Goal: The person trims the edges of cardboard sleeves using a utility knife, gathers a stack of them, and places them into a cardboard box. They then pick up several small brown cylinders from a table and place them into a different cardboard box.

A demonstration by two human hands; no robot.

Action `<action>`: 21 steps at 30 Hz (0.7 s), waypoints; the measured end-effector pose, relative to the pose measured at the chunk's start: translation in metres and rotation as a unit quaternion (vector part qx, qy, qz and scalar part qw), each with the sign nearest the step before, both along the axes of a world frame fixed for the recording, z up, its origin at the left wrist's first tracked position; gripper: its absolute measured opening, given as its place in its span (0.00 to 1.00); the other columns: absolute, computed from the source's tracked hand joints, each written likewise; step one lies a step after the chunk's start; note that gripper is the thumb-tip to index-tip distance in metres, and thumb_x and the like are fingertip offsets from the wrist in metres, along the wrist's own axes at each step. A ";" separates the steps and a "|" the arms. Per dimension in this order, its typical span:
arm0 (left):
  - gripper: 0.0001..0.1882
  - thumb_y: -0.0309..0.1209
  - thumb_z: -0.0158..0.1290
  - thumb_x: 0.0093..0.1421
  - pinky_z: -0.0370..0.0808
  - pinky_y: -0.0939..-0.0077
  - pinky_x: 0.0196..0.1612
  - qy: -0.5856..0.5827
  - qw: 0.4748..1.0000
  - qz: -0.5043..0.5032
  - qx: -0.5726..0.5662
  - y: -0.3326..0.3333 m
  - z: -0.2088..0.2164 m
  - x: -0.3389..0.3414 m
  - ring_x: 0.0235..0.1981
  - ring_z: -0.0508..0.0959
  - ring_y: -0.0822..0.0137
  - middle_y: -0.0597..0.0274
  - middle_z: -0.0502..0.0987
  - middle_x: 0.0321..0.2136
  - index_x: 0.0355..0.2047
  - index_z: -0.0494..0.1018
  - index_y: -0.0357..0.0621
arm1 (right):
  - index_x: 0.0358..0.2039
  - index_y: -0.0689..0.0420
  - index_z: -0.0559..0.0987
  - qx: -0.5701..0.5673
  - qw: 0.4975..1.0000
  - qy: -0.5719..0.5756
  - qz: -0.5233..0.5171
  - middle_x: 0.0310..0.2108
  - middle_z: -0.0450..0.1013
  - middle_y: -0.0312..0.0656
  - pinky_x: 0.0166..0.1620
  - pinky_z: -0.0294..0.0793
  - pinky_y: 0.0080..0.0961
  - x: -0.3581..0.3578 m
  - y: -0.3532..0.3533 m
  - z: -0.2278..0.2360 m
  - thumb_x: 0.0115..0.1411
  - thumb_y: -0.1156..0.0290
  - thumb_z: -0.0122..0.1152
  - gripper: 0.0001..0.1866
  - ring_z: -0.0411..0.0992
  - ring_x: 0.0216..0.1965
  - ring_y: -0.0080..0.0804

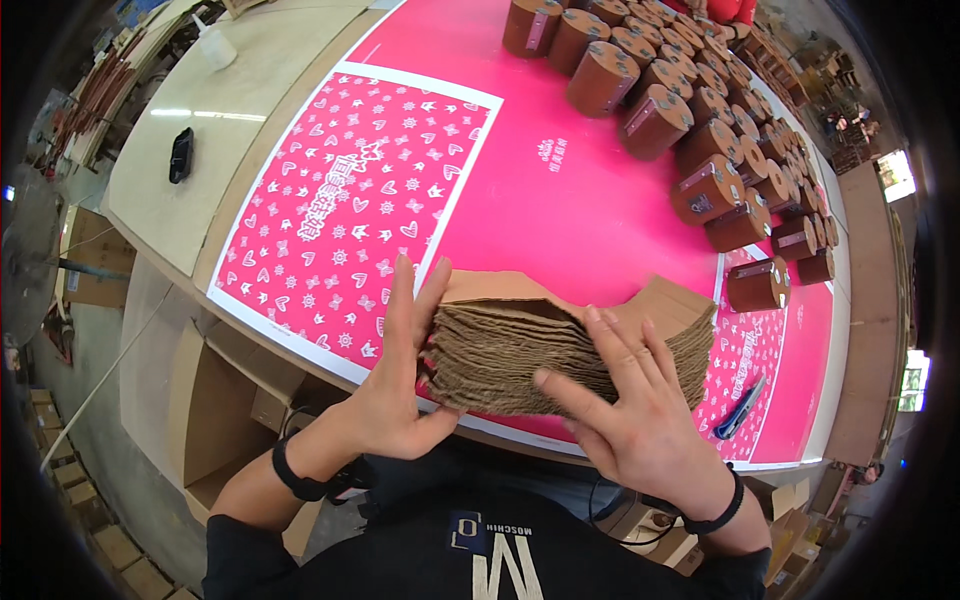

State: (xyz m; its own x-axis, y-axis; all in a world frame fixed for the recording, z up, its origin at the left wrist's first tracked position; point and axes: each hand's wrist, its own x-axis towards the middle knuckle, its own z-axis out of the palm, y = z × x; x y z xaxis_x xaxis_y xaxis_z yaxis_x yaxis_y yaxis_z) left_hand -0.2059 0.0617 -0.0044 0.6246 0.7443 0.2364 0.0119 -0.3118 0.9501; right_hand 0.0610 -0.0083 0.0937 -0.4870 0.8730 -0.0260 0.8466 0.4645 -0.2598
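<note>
In front of me a thick stack of folded brown cardboard pieces [520, 365] lies at the table's near edge, its rough cut edges facing me. The top piece bulges up on the left, leaving a gap beneath it. My left hand [397, 375] stands upright against the stack's left end, fingers stretched out and thumb along the lower front. Across the stack's right part rests my right hand [632, 400], its fingers spread over the top and front edges. Neither hand is wrapped round a piece. The fingertips of the left hand rise above the stack.
Pink printed sheets [470, 200] cover the table. Many brown cylindrical boxes [655, 122] stand at the far right. A blue utility knife [740, 408] lies right of the stack. A white bottle [215, 45] and a black object [181, 155] sit on the pale board at left. Far off is a person in red [730, 10].
</note>
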 end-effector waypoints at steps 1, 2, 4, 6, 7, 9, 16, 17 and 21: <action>0.66 0.17 0.58 0.49 0.55 0.52 0.73 -0.050 0.997 0.026 -0.055 -0.001 -0.004 0.002 0.75 0.53 0.51 0.41 0.44 0.75 0.75 0.21 0.43 | 0.67 0.42 0.71 -0.009 0.999 -0.022 -0.031 0.67 0.61 0.62 0.68 0.57 0.62 -0.003 0.001 0.001 0.58 0.65 0.67 0.35 0.64 0.66 0.60; 0.64 0.18 0.61 0.50 0.59 0.55 0.72 -0.055 0.995 0.039 -0.071 0.001 -0.010 0.003 0.74 0.56 0.53 0.46 0.48 0.75 0.77 0.27 0.43 | 0.68 0.45 0.69 -0.017 0.997 -0.044 -0.062 0.66 0.61 0.61 0.68 0.57 0.62 -0.006 0.002 0.002 0.56 0.64 0.69 0.38 0.64 0.66 0.60; 0.63 0.19 0.63 0.50 0.60 0.56 0.71 0.062 0.998 0.002 0.016 0.018 -0.004 -0.008 0.74 0.57 0.52 0.45 0.49 0.75 0.77 0.31 0.43 | 0.70 0.48 0.66 -0.017 0.995 -0.022 -0.093 0.64 0.62 0.60 0.67 0.57 0.62 -0.015 0.004 0.004 0.54 0.62 0.72 0.42 0.64 0.64 0.59; 0.59 0.22 0.67 0.49 0.62 0.59 0.69 0.147 0.987 -0.008 0.061 0.023 0.005 -0.006 0.71 0.63 0.51 0.40 0.58 0.71 0.76 0.43 0.40 | 0.71 0.55 0.61 -0.014 0.992 0.005 -0.123 0.57 0.65 0.58 0.65 0.61 0.60 -0.020 0.010 0.003 0.49 0.60 0.78 0.51 0.66 0.59 0.57; 0.59 0.22 0.67 0.49 0.62 0.59 0.69 0.147 0.987 -0.005 0.063 0.021 0.006 0.000 0.71 0.63 0.51 0.40 0.58 0.71 0.76 0.43 0.40 | 0.71 0.55 0.61 -0.012 0.993 0.005 -0.120 0.57 0.65 0.58 0.65 0.61 0.60 -0.023 0.016 0.004 0.49 0.60 0.78 0.51 0.66 0.59 0.57; 0.57 0.23 0.69 0.49 0.59 0.58 0.72 0.113 0.992 0.040 0.037 0.017 0.006 0.009 0.71 0.64 0.52 0.41 0.65 0.68 0.75 0.48 0.38 | 0.70 0.56 0.62 -0.047 0.991 -0.020 -0.126 0.56 0.65 0.59 0.64 0.64 0.56 -0.029 0.028 0.004 0.48 0.58 0.78 0.51 0.66 0.60 0.58; 0.62 0.25 0.67 0.53 0.57 0.54 0.73 0.044 0.992 -0.034 -0.111 0.026 -0.010 0.004 0.71 0.61 0.47 0.37 0.57 0.70 0.77 0.34 0.41 | 0.69 0.58 0.62 -0.036 0.993 0.010 -0.113 0.60 0.64 0.62 0.61 0.67 0.52 -0.020 0.049 -0.017 0.46 0.59 0.79 0.52 0.65 0.62 0.61; 0.64 0.24 0.67 0.53 0.57 0.59 0.73 0.058 0.994 -0.048 -0.078 0.023 -0.019 0.002 0.73 0.58 0.48 0.36 0.51 0.73 0.77 0.31 0.41 | 0.69 0.56 0.62 -0.027 0.995 0.017 -0.096 0.62 0.63 0.62 0.61 0.67 0.52 -0.019 0.049 -0.018 0.46 0.59 0.79 0.52 0.65 0.62 0.61; 0.63 0.23 0.68 0.53 0.59 0.64 0.72 -0.013 1.000 0.026 -0.011 0.008 -0.018 0.014 0.74 0.57 0.52 0.38 0.50 0.75 0.77 0.32 0.40 | 0.71 0.50 0.62 -0.014 0.997 -0.014 -0.074 0.62 0.63 0.60 0.62 0.67 0.52 -0.028 0.050 -0.010 0.46 0.59 0.79 0.52 0.65 0.63 0.59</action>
